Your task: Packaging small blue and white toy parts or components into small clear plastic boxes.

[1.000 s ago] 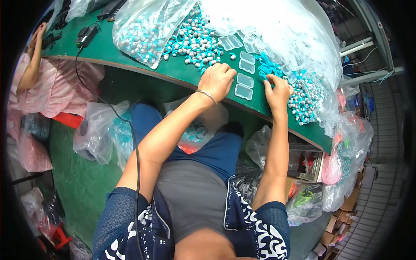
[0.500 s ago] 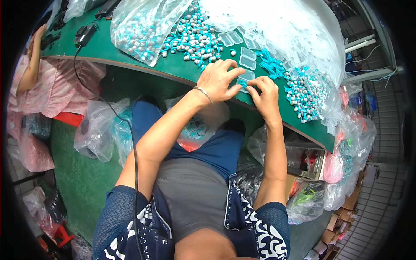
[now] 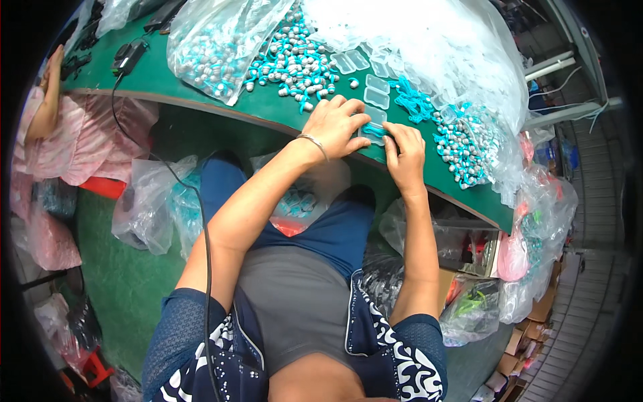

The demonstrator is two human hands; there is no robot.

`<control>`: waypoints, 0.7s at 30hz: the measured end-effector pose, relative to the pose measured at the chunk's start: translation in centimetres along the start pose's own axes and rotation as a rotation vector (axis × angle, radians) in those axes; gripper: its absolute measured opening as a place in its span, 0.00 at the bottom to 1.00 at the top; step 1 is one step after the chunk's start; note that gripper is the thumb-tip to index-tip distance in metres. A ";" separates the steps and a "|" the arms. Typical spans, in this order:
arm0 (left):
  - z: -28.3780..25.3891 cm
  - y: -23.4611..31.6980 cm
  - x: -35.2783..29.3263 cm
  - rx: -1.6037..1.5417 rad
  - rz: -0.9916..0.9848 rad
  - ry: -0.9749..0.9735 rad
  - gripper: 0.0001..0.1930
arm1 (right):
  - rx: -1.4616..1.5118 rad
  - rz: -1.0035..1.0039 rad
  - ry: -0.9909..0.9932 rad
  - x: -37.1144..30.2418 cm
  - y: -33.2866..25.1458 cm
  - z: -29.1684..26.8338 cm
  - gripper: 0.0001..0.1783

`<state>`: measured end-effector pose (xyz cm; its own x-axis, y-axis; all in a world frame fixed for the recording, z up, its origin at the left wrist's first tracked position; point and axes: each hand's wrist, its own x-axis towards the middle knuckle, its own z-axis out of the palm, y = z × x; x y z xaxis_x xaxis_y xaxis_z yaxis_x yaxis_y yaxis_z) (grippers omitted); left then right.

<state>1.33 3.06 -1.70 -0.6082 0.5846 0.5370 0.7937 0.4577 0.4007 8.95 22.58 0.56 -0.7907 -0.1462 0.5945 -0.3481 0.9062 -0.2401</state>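
teal cord (image 3: 373, 130) is now inside the unfolded clear case (image 3: 376, 118), so it's not bare anymore, left hand (image 3: 333, 127) grip loosely parted beside it, right hand (image 3: 406, 155) nearly pinched, can't tell on what

Cord (image 3: 374, 131) lies in a case (image 3: 376, 115) on the table (image 3: 153, 82), between two heaps of corded plugs (image 3: 295, 67).

Clear case (image 3: 375, 115) partly hidden, apparently by hands (image 3: 335, 127).
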 end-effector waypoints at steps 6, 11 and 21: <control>-0.9 -0.1 0.4 -0.104 -0.022 0.047 0.21 | -0.347 0.169 0.073 -0.7 4.2 -2.6 0.12; -0.2 -1.6 1.1 0.011 -0.097 0.005 0.16 | -0.720 0.272 -0.053 -1.4 8.4 -3.5 0.13; -1.7 -0.3 0.6 -0.065 -0.258 -0.099 0.09 | -0.253 0.233 -0.010 -1.4 7.6 -3.7 0.08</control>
<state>0.79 2.10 -0.21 -0.7862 0.5179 0.3372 0.6092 0.5577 0.5637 9.29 31.16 0.78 -0.8396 0.0736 0.5382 -0.0223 0.9853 -0.1696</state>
